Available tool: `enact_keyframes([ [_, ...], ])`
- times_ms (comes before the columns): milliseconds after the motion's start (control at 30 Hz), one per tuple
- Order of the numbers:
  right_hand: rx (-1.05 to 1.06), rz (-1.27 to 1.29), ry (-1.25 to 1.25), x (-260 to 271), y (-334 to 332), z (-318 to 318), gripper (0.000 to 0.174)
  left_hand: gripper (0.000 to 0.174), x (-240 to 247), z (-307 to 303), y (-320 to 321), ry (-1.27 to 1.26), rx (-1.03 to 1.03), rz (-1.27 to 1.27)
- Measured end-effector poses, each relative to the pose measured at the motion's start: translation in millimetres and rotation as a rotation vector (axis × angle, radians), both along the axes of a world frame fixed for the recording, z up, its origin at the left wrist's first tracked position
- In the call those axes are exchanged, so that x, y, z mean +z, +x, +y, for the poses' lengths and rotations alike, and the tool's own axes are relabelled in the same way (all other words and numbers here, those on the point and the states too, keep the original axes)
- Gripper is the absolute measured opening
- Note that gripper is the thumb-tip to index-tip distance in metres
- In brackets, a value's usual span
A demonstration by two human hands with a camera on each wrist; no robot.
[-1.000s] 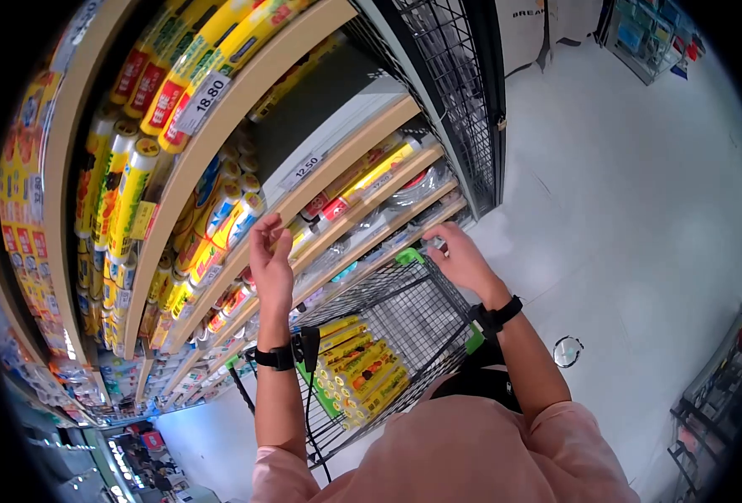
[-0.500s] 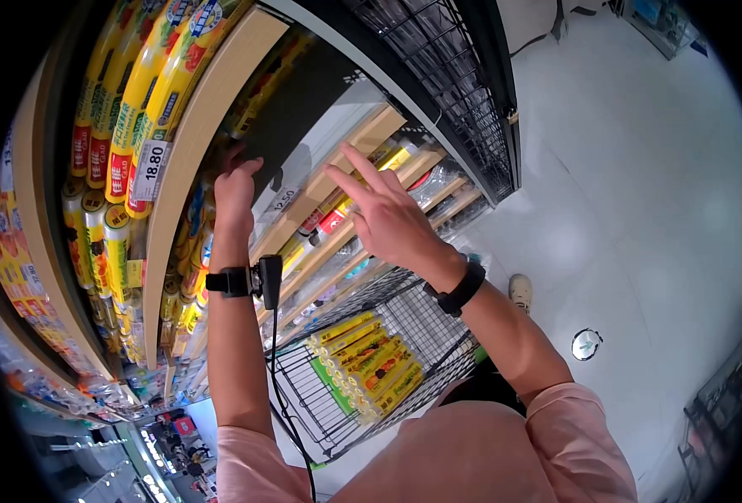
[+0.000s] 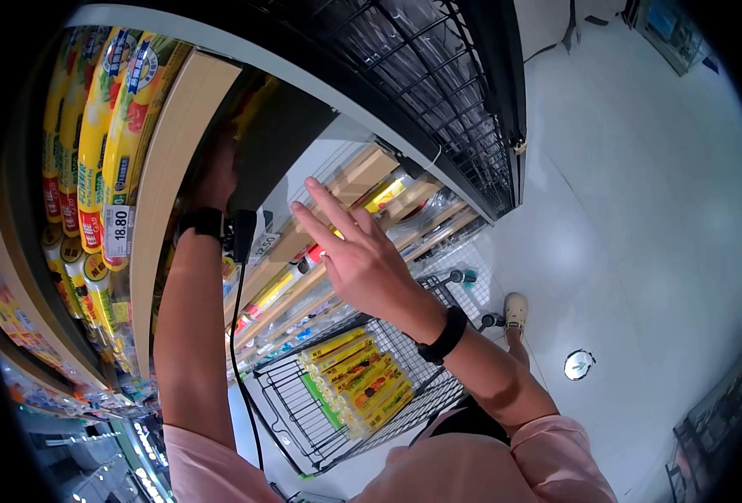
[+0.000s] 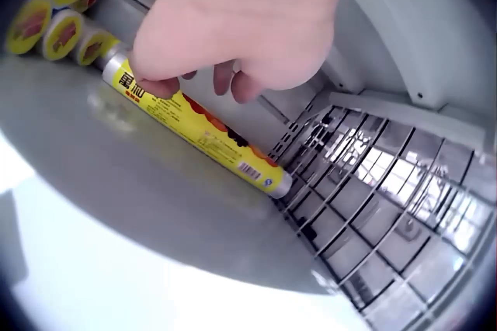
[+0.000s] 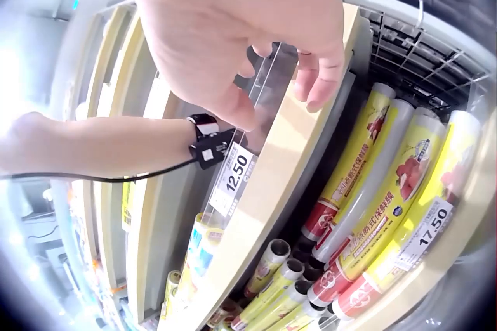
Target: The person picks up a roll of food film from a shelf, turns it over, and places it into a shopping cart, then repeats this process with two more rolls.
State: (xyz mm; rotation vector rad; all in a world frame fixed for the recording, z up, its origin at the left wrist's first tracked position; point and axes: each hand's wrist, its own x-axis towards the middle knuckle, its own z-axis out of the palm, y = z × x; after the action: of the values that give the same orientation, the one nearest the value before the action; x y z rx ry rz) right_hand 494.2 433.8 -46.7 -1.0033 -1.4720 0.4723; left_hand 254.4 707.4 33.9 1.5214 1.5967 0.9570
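While the person leans in at the shelving, head view shows yellow plastic-wrapped rolls [image 3: 94, 168] standing in the racking around 10 o'clock, white price label [image 3: 118, 230] under them.

Left hand [image 4: 233, 20]: arm deep in the compartment, also toward 10 o'clock. In the left wrist view its fingers bend down above a yellow printed cylindrical roll [image 4: 202, 125], which lies on a smooth grey shelf [image 4: 155, 183]. The thumb tip crosses the roll near its 10 o'clock end; cannot tell whether thumb and fingers pinch it. Long axis runs 10 to 4 o'clock, far end next to a dark wire mesh [image 4: 375, 181]. More round yellow roll ends [image 4: 62, 36] show at 10 o'clock. The left is plainly the nearer hand to the roll.

Right hand [image 3: 362, 264]: mid-view, outside the compartment, index and middle fingers spread and pointing toward 11 o'clock, holding nothing. Whether its fingertips touch the pale wooden shelf edge [image 5: 272, 168], cannot tell.

At 6 o'clock, a black wire trolley [image 3: 291, 411] carries a row of yellow rolls [image 3: 362, 381].
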Motion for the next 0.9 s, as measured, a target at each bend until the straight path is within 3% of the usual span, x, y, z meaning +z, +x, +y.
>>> enact_keyframes([
  [100, 0.081, -0.037, -0.066, 5, 10, -1, 0.066, 0.049, -2, -7, 29, 0.088, -0.003, 0.515],
  [267, 0.166, -0.069, -0.118, 7, 25, 0, 0.067, 0.065, -20, 15, -2, 0.210, -0.165, 0.821],
  [400, 0.226, -0.011, -0.153, 8, 29, -3, 0.067, 0.075, -21, 82, -73, 0.142, -0.292, 0.900],
  [500, 0.252, -0.030, -0.183, 8, 30, -6, 0.067, 0.085, 10, 23, 28, 0.075, -0.043, 1.277],
  [567, 0.245, -0.045, -0.168, 7, 28, -9, 0.067, 0.089, 21, 13, 41, -0.003, -0.125, 1.231],
  [633, 0.211, -0.064, -0.127, 7, 28, -13, 0.068, 0.090, 20, 3, 38, 0.075, -0.216, 1.075],
  [733, 0.290, -0.020, -0.223, 11, 31, -25, 0.068, 0.073, 13, 4, 30, 0.062, -0.270, 1.206],
  [833, 0.252, 0.010, -0.165, 14, 28, -33, 0.062, 0.067, 11, -19, 31, 0.181, -0.145, 1.036],
  [900, 0.255, 0.044, -0.176, 18, 24, -41, 0.056, 0.071, 20, -44, 45, 0.183, -0.102, 1.147],
])
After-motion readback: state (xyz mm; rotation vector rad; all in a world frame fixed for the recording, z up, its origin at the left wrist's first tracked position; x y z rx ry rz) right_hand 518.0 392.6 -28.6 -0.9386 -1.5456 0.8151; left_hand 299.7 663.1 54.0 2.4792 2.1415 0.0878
